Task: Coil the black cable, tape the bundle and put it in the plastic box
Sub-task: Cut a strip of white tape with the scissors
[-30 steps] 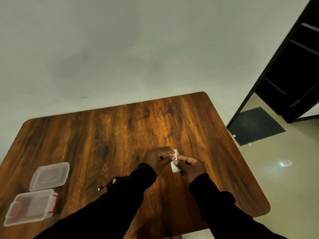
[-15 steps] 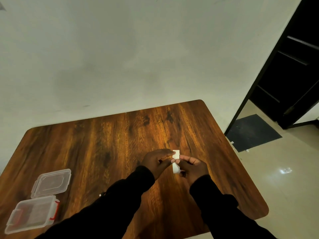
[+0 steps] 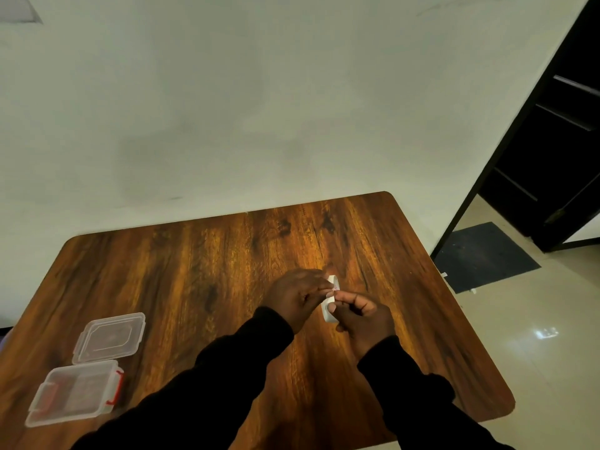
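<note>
Both hands meet over the middle of the wooden table (image 3: 194, 287). A white roll of tape (image 3: 328, 311) stands on edge between them. My left hand (image 3: 293, 298) pinches the roll's top edge with its fingertips. My right hand (image 3: 365, 318) holds the roll from the right, thumb against its side and fingertips at the top. The clear plastic box (image 3: 76, 393) with red clips sits open at the near left, its clear lid (image 3: 110, 337) lying just behind it. The black cable is hidden behind my left sleeve.
A pale wall runs along the table's far edge. To the right are a tiled floor, a dark mat (image 3: 487, 254) and a dark open doorway (image 3: 552, 141).
The view has tilted up, so the table sits lower in the frame and the cable end seen earlier is now hidden. Both hands stay on the tape roll, fingers shifting slightly.
</note>
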